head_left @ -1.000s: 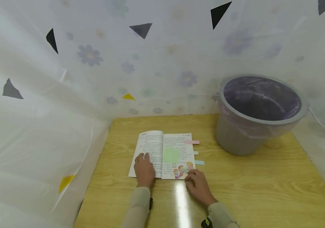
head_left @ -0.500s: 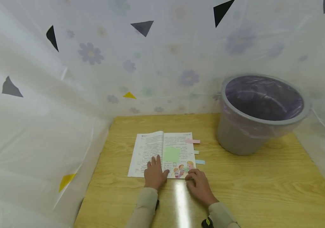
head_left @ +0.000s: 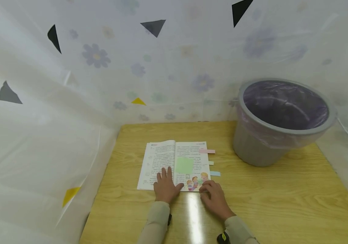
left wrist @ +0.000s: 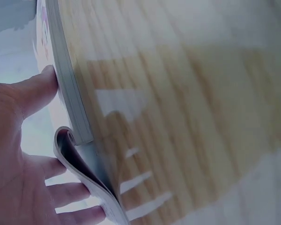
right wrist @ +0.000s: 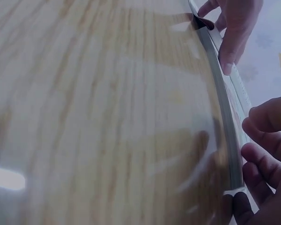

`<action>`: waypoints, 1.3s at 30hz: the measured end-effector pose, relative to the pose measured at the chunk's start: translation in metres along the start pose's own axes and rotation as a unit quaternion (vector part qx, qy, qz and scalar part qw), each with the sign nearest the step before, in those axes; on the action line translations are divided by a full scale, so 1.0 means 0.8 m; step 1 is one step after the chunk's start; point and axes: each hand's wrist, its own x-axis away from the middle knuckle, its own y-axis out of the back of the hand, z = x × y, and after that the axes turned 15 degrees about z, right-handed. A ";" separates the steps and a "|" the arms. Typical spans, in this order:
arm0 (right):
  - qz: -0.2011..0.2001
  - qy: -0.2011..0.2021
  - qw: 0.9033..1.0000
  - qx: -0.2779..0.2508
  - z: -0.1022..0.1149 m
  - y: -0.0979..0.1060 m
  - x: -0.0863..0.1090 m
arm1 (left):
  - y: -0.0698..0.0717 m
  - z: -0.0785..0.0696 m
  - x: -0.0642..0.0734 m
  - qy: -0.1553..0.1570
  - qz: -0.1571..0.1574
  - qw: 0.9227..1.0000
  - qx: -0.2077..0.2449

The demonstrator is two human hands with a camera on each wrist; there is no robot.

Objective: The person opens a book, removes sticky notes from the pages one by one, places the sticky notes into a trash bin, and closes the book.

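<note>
An open book [head_left: 163, 154] with printed text lies on the table, a green sticky note [head_left: 184, 165] on its right page. Spread fingers of my left hand [head_left: 164, 187] rest on the lower left page, the thumb on the right page. The left wrist view shows the left pages [left wrist: 91, 185] curling up at the spine. My right hand [head_left: 216, 199] holds the book's lower right corner with bent fingers, beside a drawing of children [head_left: 194, 182]. In the right wrist view, its fingers [right wrist: 267, 164] sit at the book's edge; part of their contact is hidden.
Pink [head_left: 207, 151], pale green and blue [head_left: 215, 173] tabs stick out from the book's right side. A grey bin [head_left: 254, 145] with a purple liner stands at the table's back right. Translucent flower-printed sheeting [head_left: 174, 74] hangs behind and to the left of the wooden table [head_left: 271, 203].
My left hand has slid right across the left page towards the spine, its fingers spreading and the thumb reaching over the right page. My right hand stays at the corner.
</note>
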 end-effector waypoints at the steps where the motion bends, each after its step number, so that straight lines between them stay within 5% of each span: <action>1: 0.004 -0.003 1.000 -0.002 0.001 0.001 -0.001 | 0.001 0.000 0.000 0.003 -0.001 1.000 0.000; 8: 0.014 -0.044 0.999 -0.027 0.003 0.016 -0.017 | 0.003 0.000 -0.002 0.003 0.022 1.000 0.015; 21: 0.105 0.026 0.991 -0.076 0.021 0.031 -0.055 | 0.005 0.001 -0.005 -0.001 0.015 1.000 0.001; 32: 0.042 -0.014 0.999 0.030 0.037 0.005 -0.123 | 0.006 -0.004 -0.003 -0.005 0.011 1.000 0.010; 39: 0.082 -0.060 0.990 0.102 0.026 -0.011 -0.155 | 0.005 0.000 0.000 -0.006 0.010 1.000 0.018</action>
